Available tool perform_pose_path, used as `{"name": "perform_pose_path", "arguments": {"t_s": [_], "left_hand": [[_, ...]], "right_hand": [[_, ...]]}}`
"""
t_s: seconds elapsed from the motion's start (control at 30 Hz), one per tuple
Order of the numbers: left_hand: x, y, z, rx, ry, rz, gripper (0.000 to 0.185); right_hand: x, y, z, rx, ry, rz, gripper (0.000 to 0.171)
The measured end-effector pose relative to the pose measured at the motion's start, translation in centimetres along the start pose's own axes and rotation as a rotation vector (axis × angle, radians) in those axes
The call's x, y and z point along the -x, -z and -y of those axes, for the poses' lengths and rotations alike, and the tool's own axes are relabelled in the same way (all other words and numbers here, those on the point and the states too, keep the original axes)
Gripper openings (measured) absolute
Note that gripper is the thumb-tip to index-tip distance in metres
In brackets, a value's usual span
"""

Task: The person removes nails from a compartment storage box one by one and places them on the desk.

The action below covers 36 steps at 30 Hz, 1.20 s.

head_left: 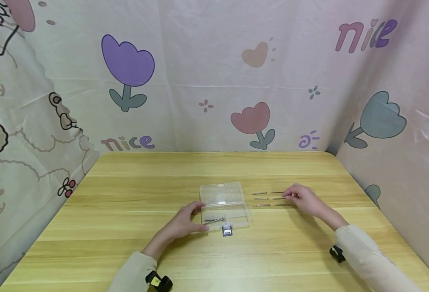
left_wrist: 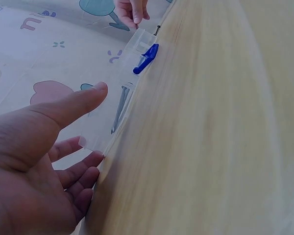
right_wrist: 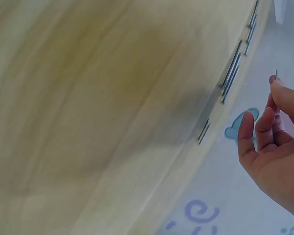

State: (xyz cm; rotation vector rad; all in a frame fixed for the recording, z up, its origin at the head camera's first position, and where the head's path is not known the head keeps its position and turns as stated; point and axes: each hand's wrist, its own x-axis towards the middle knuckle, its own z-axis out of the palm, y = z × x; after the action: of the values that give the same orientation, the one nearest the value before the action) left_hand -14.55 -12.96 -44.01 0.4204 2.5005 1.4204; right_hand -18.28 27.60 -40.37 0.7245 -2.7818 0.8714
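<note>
A clear plastic box (head_left: 232, 215) lies on the table with its lid (head_left: 222, 193) folded back. Larger nails (head_left: 213, 220) rest inside, and a blue latch (head_left: 227, 230) hangs at the front. My left hand (head_left: 185, 221) holds the box's left end, thumb by the front corner and fingers towards the back. To the right of the box, my right hand (head_left: 305, 199) pinches a small nail; its tip (right_wrist: 277, 73) shows above thumb and forefinger in the right wrist view. Beneath that hand lie rows of small nails (head_left: 261, 198), some partly hidden by it.
The wooden table (head_left: 280, 251) extends around the box and nails. A printed cloth (head_left: 192, 52) hangs behind the table and along both sides. Black wrist straps (head_left: 159, 281) sit on both sleeves.
</note>
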Motion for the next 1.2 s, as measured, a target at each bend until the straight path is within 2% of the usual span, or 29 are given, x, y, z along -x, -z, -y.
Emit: {"name": "perform_pose_path", "arguments": {"t_s": [0.3,0.53,0.8,1.2], "left_hand": [[0.0,0.0,0.0,0.002,-0.002,0.001,0.069],[0.0,0.0,0.0,-0.003,-0.005,0.000,0.070],[0.1,0.2,-0.2,-0.001,-0.006,0.001,0.070],[0.1,0.0,0.0,0.000,-0.010,0.002,0.069]], "right_hand": [[1.1,0.9,-1.2,0.001,-0.130,0.001,0.006],[2.0,0.7,-2.1,0.038,-0.114,0.041,0.005],[2.6,1.1,-3.3,0.023,-0.107,0.145,0.008],[2.6,1.4,-3.8,0.025,-0.152,0.138,0.003]]}}
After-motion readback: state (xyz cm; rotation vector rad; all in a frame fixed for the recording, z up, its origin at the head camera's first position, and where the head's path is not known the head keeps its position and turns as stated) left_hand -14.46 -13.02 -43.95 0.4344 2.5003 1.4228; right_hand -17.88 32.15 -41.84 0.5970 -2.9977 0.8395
